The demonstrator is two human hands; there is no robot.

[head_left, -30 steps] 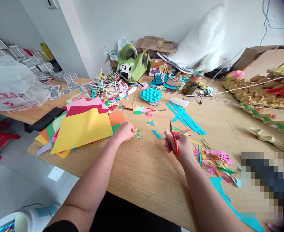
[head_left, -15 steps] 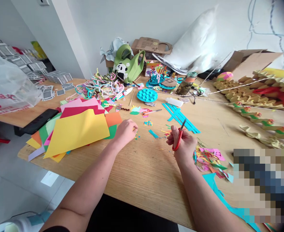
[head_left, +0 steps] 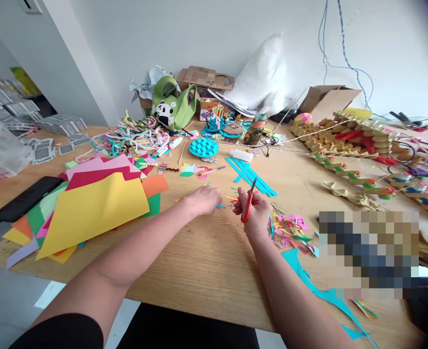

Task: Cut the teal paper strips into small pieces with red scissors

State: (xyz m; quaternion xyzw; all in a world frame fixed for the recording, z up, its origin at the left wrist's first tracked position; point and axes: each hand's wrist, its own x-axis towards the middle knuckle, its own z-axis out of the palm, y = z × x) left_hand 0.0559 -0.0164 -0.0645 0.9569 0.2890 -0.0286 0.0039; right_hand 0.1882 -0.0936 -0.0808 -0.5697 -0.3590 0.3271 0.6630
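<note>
My right hand (head_left: 255, 213) is closed around the red handles of a pair of scissors (head_left: 248, 206), whose dark blades point up and away. My left hand (head_left: 205, 199) is low over the table, back upward and slightly blurred. Its fingers curl down and their tips are hidden. By those fingertips lies a small blue paper piece (head_left: 219, 206), partly covered; whether it is gripped I cannot tell. Beyond the right hand are crossed blue paper strips (head_left: 250, 173). Beside the right wrist sits a heap of colourful paper scraps (head_left: 290, 230).
Coloured paper sheets (head_left: 97, 208) are stacked at left. Farther back stand a blue bumpy disc (head_left: 204, 147), a white bottle (head_left: 240, 155), pipe cleaners (head_left: 130, 135), a green panda bag (head_left: 173, 109) and a jar (head_left: 255, 131). Egg-carton pieces (head_left: 345, 133) lie right, near a blurred-out area (head_left: 369, 254).
My left hand has moved right, from beside the paper stack to the small blue piece near my right hand. The view has turned right. My right hand still holds the scissors.
</note>
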